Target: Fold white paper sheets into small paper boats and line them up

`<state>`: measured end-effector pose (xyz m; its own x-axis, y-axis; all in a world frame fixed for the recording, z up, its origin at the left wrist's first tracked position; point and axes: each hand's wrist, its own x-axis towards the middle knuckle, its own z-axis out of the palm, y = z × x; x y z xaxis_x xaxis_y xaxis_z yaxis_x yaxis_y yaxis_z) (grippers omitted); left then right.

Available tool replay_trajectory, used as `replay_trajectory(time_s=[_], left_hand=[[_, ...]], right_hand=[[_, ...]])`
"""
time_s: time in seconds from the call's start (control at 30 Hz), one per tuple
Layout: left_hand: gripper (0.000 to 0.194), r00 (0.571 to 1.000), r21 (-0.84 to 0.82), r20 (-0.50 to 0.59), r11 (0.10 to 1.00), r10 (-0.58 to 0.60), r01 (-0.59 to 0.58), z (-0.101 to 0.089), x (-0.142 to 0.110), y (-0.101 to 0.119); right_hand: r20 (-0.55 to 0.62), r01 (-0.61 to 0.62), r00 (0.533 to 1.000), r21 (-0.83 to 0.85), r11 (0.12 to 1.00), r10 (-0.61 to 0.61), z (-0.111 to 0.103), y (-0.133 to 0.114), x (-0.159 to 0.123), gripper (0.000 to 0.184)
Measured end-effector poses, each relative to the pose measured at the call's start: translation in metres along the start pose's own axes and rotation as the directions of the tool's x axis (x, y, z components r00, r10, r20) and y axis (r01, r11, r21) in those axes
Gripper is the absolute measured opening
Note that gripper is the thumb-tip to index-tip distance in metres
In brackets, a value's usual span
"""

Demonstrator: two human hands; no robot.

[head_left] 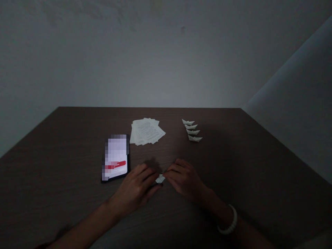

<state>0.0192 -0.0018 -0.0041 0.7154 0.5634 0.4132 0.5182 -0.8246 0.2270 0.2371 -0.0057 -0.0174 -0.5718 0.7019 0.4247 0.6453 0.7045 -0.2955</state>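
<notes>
A small folded piece of white paper [160, 179] lies on the dark wooden table [246, 162] between my two hands. My left hand [136, 188] rests on the table with its fingers curled onto the paper's left side. My right hand [183, 178] pinches the paper's right side with bent fingers; a white bracelet circles that wrist. Most of the paper is hidden under the fingers.
A phone [116, 157] with a lit screen lies left of my hands. A loose stack of printed paper sheets [146, 131] sits behind it. Several small folded paper boats [192, 130] stand in a row at the back right. A pale wall rises behind the table.
</notes>
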Motion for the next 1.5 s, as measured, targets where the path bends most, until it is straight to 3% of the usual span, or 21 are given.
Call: replay_trajectory(time_s=[0.3, 0.5, 0.67, 0.83, 1.2, 1.5], left_hand=[[0.02, 0.999, 0.065, 0.012, 0.997, 0.035, -0.035, 0.001, -0.002, 0.0], [0.02, 0.998, 0.022, 0.037, 0.999, 0.041, -0.042, -0.002, -0.003, 0.0], [0.02, 0.996, -0.126, 0.055, 0.989, -0.075, 0.081, -0.006, 0.0, -0.002], [0.016, 0.985, -0.146, 0.066, 0.976, -0.157, 0.165, -0.004, 0.002, -0.006], [0.016, 0.975, -0.075, 0.194, 0.989, -0.113, 0.13, -0.017, 0.007, -0.01], [0.022, 0.992, 0.075, 0.127, 0.997, -0.013, 0.003, -0.013, 0.005, -0.015]], right_hand=[[0.013, 0.002, 1.0, 0.047, 0.999, -0.003, -0.003, 0.0, 0.001, 0.012], [0.035, -0.016, 0.999, 0.041, 0.999, 0.015, -0.005, 0.0, 0.001, 0.01], [0.016, -0.037, 0.999, 0.062, 0.997, 0.036, -0.003, -0.001, 0.001, 0.011], [-0.01, -0.052, 0.999, 0.078, 0.996, 0.053, -0.003, -0.001, 0.002, 0.008], [-0.008, -0.101, 0.995, 0.081, 0.992, 0.102, -0.006, -0.002, 0.001, 0.002], [-0.015, -0.046, 0.999, 0.113, 0.993, 0.048, -0.006, -0.002, 0.003, 0.005]])
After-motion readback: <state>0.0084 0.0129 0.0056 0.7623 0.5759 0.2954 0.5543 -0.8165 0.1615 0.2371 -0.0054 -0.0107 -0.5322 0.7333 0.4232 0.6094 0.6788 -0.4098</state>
